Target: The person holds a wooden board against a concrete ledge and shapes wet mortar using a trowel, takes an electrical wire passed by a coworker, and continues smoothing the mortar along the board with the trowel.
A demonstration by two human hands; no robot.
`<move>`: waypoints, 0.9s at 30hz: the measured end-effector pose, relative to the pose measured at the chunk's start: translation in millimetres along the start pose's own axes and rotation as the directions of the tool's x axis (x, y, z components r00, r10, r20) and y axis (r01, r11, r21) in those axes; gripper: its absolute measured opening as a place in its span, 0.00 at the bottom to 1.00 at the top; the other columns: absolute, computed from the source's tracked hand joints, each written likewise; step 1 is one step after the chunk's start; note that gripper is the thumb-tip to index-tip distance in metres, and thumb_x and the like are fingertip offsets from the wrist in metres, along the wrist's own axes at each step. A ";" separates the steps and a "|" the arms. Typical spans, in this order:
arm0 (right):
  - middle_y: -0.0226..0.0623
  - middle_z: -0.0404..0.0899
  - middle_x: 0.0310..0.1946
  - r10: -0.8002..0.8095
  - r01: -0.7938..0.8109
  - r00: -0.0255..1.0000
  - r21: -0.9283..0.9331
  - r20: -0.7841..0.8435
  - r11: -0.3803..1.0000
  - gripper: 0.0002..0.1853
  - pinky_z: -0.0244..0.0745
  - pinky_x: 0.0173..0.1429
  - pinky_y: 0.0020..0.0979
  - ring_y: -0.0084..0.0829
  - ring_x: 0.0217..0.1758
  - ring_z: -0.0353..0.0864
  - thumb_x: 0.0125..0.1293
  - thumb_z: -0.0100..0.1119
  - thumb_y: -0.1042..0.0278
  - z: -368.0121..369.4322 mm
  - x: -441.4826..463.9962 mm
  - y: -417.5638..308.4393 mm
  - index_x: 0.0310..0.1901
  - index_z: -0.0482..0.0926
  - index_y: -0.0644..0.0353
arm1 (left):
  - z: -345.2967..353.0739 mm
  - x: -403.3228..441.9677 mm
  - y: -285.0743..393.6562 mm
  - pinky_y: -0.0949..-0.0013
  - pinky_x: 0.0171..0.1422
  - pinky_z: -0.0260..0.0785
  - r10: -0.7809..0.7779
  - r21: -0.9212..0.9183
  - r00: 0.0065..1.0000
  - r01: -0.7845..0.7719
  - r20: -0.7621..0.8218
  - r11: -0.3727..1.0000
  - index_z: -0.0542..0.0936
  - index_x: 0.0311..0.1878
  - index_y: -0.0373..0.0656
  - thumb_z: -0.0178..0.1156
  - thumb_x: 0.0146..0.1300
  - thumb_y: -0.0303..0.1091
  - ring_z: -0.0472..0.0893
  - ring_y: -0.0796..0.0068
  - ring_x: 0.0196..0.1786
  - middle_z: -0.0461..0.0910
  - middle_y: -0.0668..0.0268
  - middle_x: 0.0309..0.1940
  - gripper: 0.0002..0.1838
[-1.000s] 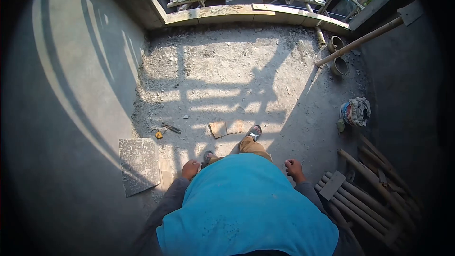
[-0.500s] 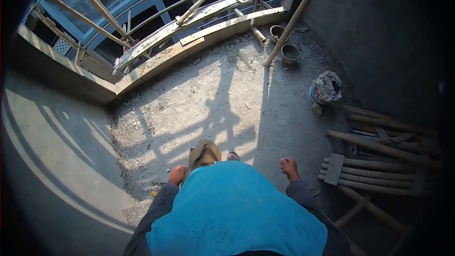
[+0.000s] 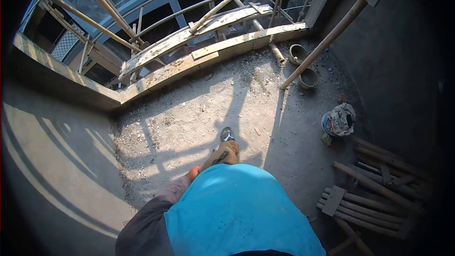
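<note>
My left hand hangs low beside my bent leg, in brown trousers, and partly behind my blue shirt. Its fingers are mostly hidden, and nothing held in it shows. A sandaled foot is set forward on the gritty concrete floor. My right hand is out of the picture.
Bamboo scaffolding stands beyond a low wall. A long-handled tool with a flat blade leans on the right, by two tubs. Near the right wall are a bucket topped with crumpled sacking and wooden pole frames.
My foot and knee have come forward. My left hand has moved right, closer to the leg, and my right hand has left view. The surroundings have shifted right and slightly down.
</note>
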State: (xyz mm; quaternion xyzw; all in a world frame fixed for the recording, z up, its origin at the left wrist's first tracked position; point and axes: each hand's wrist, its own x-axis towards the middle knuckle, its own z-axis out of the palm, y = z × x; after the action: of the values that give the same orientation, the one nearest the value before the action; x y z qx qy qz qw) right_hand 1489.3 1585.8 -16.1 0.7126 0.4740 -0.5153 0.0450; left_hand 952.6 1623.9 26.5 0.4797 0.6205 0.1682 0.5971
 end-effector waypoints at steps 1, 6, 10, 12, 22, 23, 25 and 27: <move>0.43 0.77 0.41 -0.001 0.001 1.000 0.025 -0.001 1.000 0.19 0.71 0.50 0.43 0.41 0.46 0.76 0.57 0.59 0.57 -12.0 19.7 -28.6 0.45 0.72 0.60 | -15.2 3.4 30.7 0.58 0.51 0.69 -0.035 0.006 0.999 0.034 0.030 0.999 0.80 0.50 0.40 0.55 0.64 0.54 0.80 0.59 0.49 0.82 0.51 0.47 0.26; 0.49 0.74 0.49 -0.035 0.033 0.999 0.142 0.010 0.989 0.27 0.69 0.57 0.41 0.43 0.55 0.73 0.60 0.56 0.52 -63.3 96.4 -187.5 0.54 0.68 0.63 | -75.4 68.2 113.4 0.58 0.56 0.70 -0.638 -0.507 0.765 0.585 0.087 0.633 0.64 0.67 0.38 0.41 0.66 0.67 0.76 0.62 0.55 0.70 0.51 0.62 0.42; 0.54 0.72 0.56 -0.047 0.039 0.998 0.203 0.032 0.978 0.33 0.67 0.62 0.40 0.45 0.62 0.70 0.63 0.54 0.48 -98.2 115.6 -289.2 0.61 0.65 0.66 | -118.5 88.7 175.9 0.44 0.76 0.39 -0.593 -0.532 0.760 0.628 0.265 0.567 0.54 0.75 0.46 0.36 0.63 0.75 0.37 0.55 0.79 0.39 0.51 0.77 0.48; 0.56 0.71 0.60 -0.068 0.050 0.994 0.209 0.083 0.977 0.36 0.66 0.65 0.39 0.46 0.66 0.69 0.64 0.53 0.46 -109.5 132.7 -324.6 0.65 0.63 0.67 | -136.2 82.9 223.4 0.49 0.75 0.46 -0.521 -0.472 0.790 0.612 0.323 0.634 0.60 0.73 0.45 0.42 0.65 0.71 0.51 0.61 0.76 0.50 0.57 0.76 0.44; 0.67 0.54 0.69 -0.099 0.367 0.798 -0.348 0.595 0.863 0.51 0.54 0.74 0.35 0.50 0.75 0.53 0.65 0.47 0.35 -191.6 240.6 -530.4 0.69 0.48 0.79 | -121.2 165.9 182.4 0.65 0.63 0.65 -0.354 -0.772 0.920 0.346 0.167 0.534 0.69 0.67 0.43 0.45 0.67 0.66 0.74 0.66 0.60 0.73 0.57 0.61 0.38; 0.68 0.55 0.68 -0.096 0.427 0.778 -0.410 0.620 0.806 0.50 0.55 0.74 0.35 0.50 0.74 0.55 0.65 0.46 0.34 -202.0 256.8 -544.2 0.68 0.51 0.79 | -113.7 186.1 168.2 0.65 0.65 0.64 -0.364 -0.759 0.923 0.328 0.129 0.563 0.69 0.67 0.42 0.46 0.67 0.65 0.73 0.65 0.61 0.72 0.56 0.62 0.38; 0.68 0.57 0.67 -0.068 0.442 0.742 -0.411 0.667 0.797 0.49 0.55 0.73 0.35 0.50 0.74 0.57 0.64 0.47 0.34 -217.4 299.0 -555.1 0.68 0.54 0.78 | -100.9 199.2 160.5 0.64 0.67 0.62 -0.406 -0.683 0.913 0.317 0.033 0.658 0.67 0.68 0.40 0.47 0.66 0.65 0.71 0.63 0.64 0.70 0.53 0.64 0.40; 0.67 0.65 0.62 -0.092 0.578 0.654 -0.418 0.751 0.701 0.42 0.59 0.71 0.38 0.49 0.69 0.65 0.65 0.48 0.38 -235.9 307.9 -601.0 0.65 0.62 0.74 | -95.3 199.0 172.6 0.64 0.69 0.60 -0.460 -0.479 0.883 0.366 -0.092 0.798 0.65 0.69 0.36 0.49 0.63 0.66 0.69 0.60 0.66 0.66 0.49 0.67 0.44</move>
State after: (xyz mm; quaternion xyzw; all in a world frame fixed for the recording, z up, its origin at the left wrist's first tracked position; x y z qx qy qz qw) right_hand 1224.8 2238.4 109.3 0.3059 0.6970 -0.5483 0.3462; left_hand 969.1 1900.4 68.0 0.1618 0.7125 0.2197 0.6465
